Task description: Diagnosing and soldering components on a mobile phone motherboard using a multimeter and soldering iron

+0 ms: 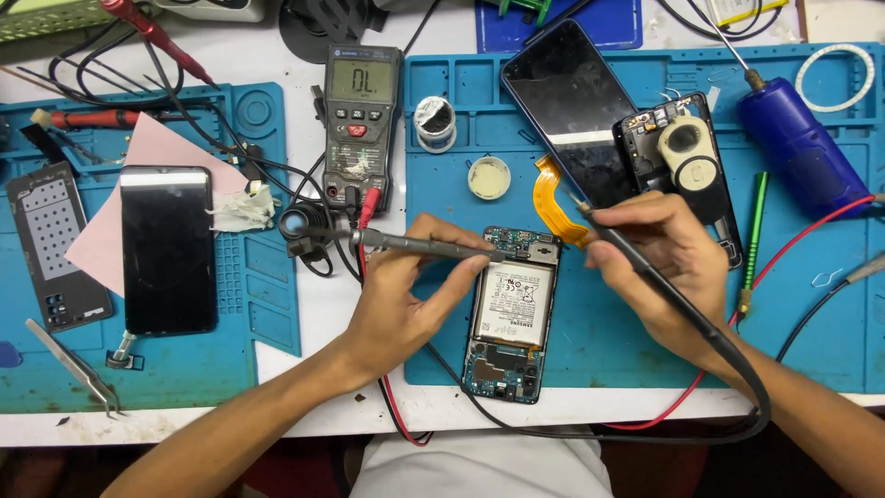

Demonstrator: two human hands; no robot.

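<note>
Bench: the person is working at a white table [313, 304] with two blue mats; the right mat [636, 341] is carrying the job.
Work piece: an opened phone [513, 314] is lying face down near the front edge of the right mat, back cover off, its white battery [514, 302] and its circuit boards exposed at the far and near ends.
Left hand: the left hand [396, 309] is clenched around a dark probe [424, 244], held almost level, with the tip resting on the far board [524, 244] of the phone.
Right hand: the right hand [664, 272] is pinching a second probe [627, 244] like a pen; its tip is sitting by the orange flex cable [551, 207], just far and right of the phone's top corner.
Meter: the multimeter [361, 120] is standing between the two mats, far left of the phone, its display lit, red and black leads plugged in.
Nearby: a detached screen [572, 106] and a back frame [687, 166] are lying far right of the phone; a second handset [168, 249] is lying on the left mat.
Technique note: judging from this, both tips are needing to stay still on their contacts, so bracing the wrists on the mat is helping.
Caution: the left tip is sitting close to small parts; a slip could be bridging neighbouring pads.
Reading: the eyes should be going to the display only once both tips are settled.
</note>
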